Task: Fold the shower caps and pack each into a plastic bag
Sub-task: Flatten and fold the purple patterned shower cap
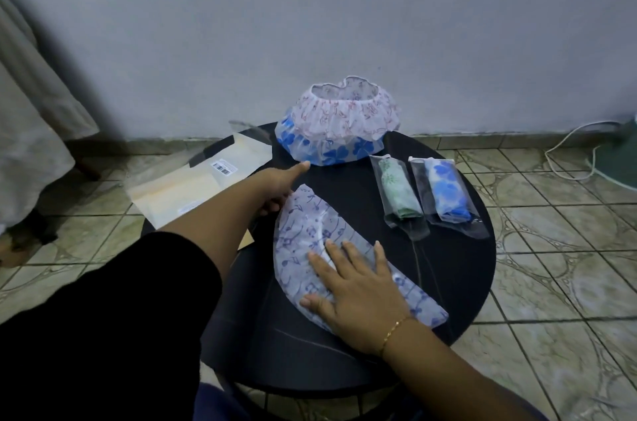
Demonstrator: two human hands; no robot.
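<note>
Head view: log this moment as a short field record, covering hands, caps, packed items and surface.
surface: round dark table
left hand: reaching toward the far side, forefinger extended, near the folded cap's far end, holding nothing
right hand: fingers flat, pressing the folded cap
folded cap: half-moon shape, purple print, lying flat
unfolded caps: a stack at the table's far edge, red print on top, blue flowers beneath
packed bags: two, side by side, one green cap, one blue
empty bags: pile at the table's left edge
</note>
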